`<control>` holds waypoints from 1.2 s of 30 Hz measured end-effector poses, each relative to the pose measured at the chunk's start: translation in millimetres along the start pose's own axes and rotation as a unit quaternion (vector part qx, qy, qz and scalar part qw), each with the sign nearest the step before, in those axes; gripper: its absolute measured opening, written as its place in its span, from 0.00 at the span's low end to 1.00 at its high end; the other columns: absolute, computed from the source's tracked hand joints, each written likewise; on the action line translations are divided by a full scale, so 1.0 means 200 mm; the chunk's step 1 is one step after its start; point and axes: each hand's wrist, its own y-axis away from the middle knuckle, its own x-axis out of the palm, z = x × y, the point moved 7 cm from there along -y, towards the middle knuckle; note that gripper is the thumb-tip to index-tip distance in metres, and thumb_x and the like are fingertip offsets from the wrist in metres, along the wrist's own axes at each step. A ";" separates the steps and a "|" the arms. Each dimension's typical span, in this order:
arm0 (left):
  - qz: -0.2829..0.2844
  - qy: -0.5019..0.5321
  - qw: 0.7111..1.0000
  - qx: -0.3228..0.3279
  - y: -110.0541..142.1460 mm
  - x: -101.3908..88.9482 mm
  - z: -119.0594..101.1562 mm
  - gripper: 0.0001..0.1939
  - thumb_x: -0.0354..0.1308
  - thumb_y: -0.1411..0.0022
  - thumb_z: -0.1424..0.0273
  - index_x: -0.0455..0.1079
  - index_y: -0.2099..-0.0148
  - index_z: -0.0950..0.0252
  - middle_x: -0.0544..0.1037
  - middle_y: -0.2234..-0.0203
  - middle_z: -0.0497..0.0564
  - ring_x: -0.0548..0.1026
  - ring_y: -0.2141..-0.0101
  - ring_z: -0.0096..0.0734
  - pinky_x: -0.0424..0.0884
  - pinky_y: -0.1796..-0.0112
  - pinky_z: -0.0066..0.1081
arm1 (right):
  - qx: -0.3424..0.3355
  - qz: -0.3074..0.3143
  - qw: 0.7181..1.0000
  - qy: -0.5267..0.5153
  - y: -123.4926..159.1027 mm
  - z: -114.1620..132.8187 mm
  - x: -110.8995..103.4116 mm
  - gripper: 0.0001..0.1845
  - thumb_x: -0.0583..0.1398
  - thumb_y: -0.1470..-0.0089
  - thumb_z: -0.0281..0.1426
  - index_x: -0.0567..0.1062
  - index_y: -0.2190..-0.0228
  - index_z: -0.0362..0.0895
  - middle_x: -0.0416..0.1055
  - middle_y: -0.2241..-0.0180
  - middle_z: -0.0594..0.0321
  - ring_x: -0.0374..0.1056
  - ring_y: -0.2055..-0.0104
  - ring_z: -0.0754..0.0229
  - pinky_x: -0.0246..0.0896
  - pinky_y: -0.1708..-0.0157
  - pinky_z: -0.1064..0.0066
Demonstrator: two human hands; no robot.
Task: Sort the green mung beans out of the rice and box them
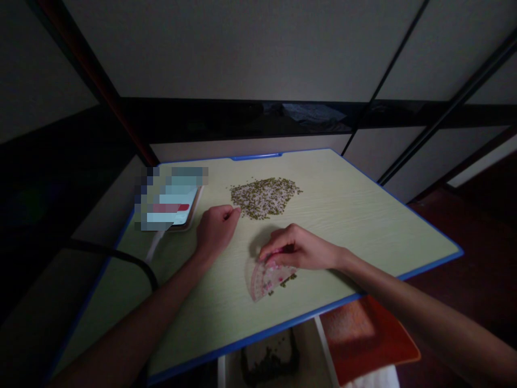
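My right hand (297,248) is closed on a clear protractor (264,280) with pink markings, pinching it from above near the table's front edge. Several green beans (288,280) lie along the protractor's straight edge. My left hand (218,226) is curled closed on the table, its fingertips beside the near left side of a spread pile (264,196) of green beans mixed with pale grains. Whatever those fingers hold, if anything, is hidden. Both hands rest over a pale folding table (343,205) with a blue rim.
On the table's left lies a phone (177,202), its screen partly pixelated, with a white cable (155,242). A black cord (121,254) crosses nearby. Below the front edge, an open pale container (311,345) holds dark bits, beside an orange-red sheet (359,334). Cabinet panels (250,48) stand behind.
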 end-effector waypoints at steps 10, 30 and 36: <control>-0.008 -0.015 0.999 0.032 -0.02 0.01 0.00 0.18 0.46 0.49 0.61 0.52 0.86 0.61 0.55 0.91 0.42 0.58 0.83 0.25 0.49 0.78 0.28 | 0.213 -0.230 0.948 -0.048 0.27 -0.18 -0.18 0.07 0.59 0.53 0.31 0.71 0.75 0.38 0.68 0.81 0.62 0.60 0.81 0.67 0.54 0.80 0.74; -0.016 -0.023 0.999 0.037 -0.01 0.00 -0.01 0.18 0.46 0.49 0.61 0.52 0.86 0.61 0.56 0.91 0.42 0.58 0.84 0.25 0.50 0.79 0.28 | 0.152 -0.108 0.982 -0.042 0.14 -0.06 0.07 0.06 0.59 0.52 0.28 0.74 0.72 0.36 0.63 0.82 0.67 0.56 0.81 0.70 0.51 0.81 0.77; -0.015 -0.022 0.999 0.034 -0.01 0.00 -0.01 0.18 0.46 0.49 0.61 0.53 0.86 0.61 0.56 0.91 0.42 0.58 0.84 0.25 0.50 0.79 0.28 | 0.109 -0.074 0.991 -0.006 0.14 -0.02 0.10 0.08 0.60 0.51 0.29 0.76 0.70 0.36 0.67 0.79 0.63 0.59 0.78 0.67 0.54 0.78 0.75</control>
